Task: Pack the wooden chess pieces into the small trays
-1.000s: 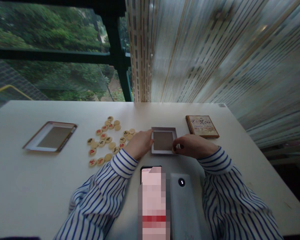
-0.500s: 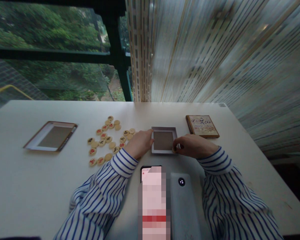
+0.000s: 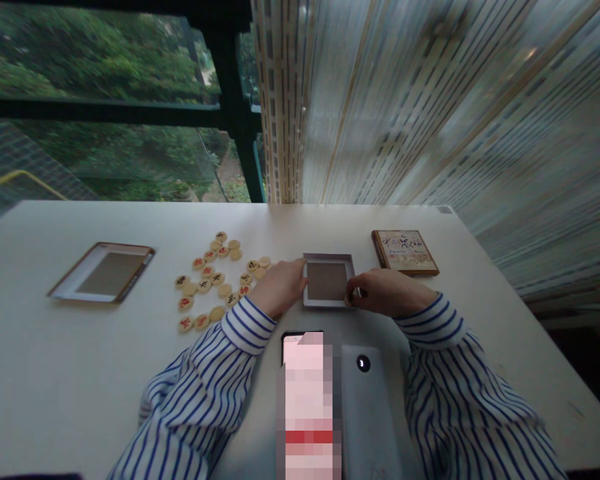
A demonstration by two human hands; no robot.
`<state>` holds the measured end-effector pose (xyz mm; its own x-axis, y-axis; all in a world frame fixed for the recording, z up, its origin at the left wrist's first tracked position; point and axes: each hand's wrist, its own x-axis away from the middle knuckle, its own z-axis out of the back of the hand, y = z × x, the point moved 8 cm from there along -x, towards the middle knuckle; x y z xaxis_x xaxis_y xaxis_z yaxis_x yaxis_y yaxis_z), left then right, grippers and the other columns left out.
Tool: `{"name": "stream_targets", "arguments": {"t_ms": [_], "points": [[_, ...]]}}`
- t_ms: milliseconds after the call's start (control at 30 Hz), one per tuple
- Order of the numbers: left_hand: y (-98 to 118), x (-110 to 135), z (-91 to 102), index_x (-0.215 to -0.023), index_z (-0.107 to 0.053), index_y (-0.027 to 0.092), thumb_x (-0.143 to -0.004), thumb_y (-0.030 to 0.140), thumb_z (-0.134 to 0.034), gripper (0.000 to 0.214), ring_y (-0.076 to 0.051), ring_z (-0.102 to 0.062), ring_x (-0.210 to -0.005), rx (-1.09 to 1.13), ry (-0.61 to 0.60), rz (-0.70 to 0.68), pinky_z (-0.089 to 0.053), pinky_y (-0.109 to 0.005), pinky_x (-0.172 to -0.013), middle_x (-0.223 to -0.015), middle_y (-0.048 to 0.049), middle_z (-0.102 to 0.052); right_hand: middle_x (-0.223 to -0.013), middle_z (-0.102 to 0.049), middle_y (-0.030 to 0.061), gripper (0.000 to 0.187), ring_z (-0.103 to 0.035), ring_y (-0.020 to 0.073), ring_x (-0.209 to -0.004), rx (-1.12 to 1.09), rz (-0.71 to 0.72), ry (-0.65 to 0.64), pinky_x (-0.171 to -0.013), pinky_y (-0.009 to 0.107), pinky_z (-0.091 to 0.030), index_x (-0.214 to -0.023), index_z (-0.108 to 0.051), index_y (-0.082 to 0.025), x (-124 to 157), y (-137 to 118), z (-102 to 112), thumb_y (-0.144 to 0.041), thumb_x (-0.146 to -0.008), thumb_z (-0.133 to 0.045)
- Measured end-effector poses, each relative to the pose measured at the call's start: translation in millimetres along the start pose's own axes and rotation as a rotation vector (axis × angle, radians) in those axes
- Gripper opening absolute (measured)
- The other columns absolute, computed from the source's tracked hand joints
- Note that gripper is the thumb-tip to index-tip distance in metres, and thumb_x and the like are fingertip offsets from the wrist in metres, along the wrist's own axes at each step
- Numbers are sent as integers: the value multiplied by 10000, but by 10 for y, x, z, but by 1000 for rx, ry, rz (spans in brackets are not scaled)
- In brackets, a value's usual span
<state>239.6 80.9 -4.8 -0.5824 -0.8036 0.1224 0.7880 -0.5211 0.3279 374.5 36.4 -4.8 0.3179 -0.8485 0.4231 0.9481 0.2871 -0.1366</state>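
A small open box with pale walls and a brown-grey floor lies in front of me. My left hand is closed at its left wall, thumb and fingers against the edge. At the lower right corner of the box, my right hand makes a pinch, with what looks like the edge of a pale, round Chinese chess piece at the fingertips. Several more wooden Chinese chess pieces, with red or black characters or blank sides up, are scattered left of my left hand. My left forearm and hand hide part of the group.
An open box half with a brown rim lies at the far left of the white table. A decorated Chinese chess box sits at the back right. Nearest me are a phone with a pink screen and a white device.
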Motion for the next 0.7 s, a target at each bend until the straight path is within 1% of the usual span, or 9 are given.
{"name": "stream_targets", "arguments": {"t_ms": [167, 333, 567, 700], "points": [[-5, 2, -10, -1165, -484, 165, -841, 295, -440, 352, -204, -620, -857, 2, -18, 5, -434, -286, -699, -916, -101, -669, -786, -666, 46, 231, -614, 172, -706, 17, -4, -1, -602, 256, -416, -915, -665, -284, 5, -5, 9, -293, -760, -494], [-5, 9, 6, -1169, -482, 166, -839, 298, -443, 358, -214, -622, -858, -11, 3, 5, -439, -295, -691, -915, -104, -670, -807, -666, 55, 244, -612, 173, -705, -2, 1, 2, -587, 253, -414, -934, -664, -277, 16, -12, 14, -314, -776, -482], [7, 2, 7, -1167, -485, 161, -840, 285, -448, 351, -212, -620, -871, -8, -6, 0, -439, -302, -717, -922, -107, -669, -798, -669, 51, 232, -614, 172, -709, -26, 14, 11, -609, 257, -420, -918, -669, -267, 14, -12, 17, -294, -773, -491], [14, 1, 7, -1143, -500, 161, -837, 278, -448, 331, -204, -624, -839, 3, 4, -20, -437, -294, -700, -924, -103, -669, -804, -668, 49, 230, -611, 167, -707, -20, 5, 12, -596, 251, -412, -918, -663, -265, 10, -2, 7, -281, -764, -494]]}}
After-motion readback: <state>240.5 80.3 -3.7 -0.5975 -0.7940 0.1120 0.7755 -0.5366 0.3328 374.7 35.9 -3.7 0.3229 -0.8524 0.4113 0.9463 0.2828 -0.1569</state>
